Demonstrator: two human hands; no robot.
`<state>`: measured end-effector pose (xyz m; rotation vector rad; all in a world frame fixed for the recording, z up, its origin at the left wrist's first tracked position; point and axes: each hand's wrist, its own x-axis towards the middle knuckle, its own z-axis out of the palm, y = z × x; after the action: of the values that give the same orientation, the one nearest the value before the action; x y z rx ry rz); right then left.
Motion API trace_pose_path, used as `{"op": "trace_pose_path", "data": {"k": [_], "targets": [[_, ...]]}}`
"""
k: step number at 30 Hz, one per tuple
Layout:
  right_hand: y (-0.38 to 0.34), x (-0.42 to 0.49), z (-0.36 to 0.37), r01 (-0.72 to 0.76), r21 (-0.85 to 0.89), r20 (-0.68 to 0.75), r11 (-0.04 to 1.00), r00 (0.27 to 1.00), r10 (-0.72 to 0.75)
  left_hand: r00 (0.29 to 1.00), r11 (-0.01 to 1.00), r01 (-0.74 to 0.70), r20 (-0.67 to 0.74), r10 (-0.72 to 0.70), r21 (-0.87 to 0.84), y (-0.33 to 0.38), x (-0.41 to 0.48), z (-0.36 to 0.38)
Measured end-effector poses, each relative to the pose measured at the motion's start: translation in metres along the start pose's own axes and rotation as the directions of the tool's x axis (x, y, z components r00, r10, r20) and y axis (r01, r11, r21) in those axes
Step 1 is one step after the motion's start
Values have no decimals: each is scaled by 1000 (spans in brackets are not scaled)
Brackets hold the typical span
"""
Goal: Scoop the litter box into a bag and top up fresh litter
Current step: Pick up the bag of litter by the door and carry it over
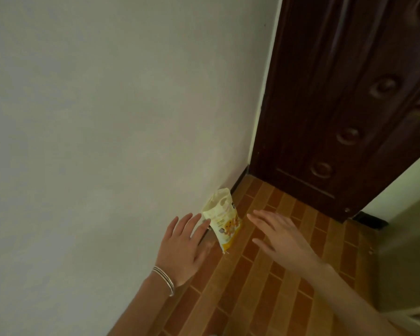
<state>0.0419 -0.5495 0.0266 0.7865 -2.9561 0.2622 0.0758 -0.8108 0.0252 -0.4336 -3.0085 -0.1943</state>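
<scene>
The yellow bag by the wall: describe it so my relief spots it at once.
Find the dark brown door in the corner, then follow the pale wall back along the brick-pattern floor. The yellow bag stands upright at the wall's foot, between the left hand and right hand. It is cream above, yellow below, with an orange cartoon print.
</scene>
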Motion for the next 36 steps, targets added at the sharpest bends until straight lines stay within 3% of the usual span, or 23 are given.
{"op": "trace_pose_path", "data": {"k": [8,19,26,36], "targets": [[49,50,13,27,34,30,999,999,-28,998,1000,15,55,-15,2,2,58,15],[198,124,27,80,87,171,993,981,-94,970,977,210,131,-204,-35,64,169,53],[274,177,32,262,99,231,960,932,-278,916,922,385,139,-376,-44,100,230,66],[317,266,57,392,134,281,910,866,-414,825,847,531,230,-516,-8,84,281,99]]}}
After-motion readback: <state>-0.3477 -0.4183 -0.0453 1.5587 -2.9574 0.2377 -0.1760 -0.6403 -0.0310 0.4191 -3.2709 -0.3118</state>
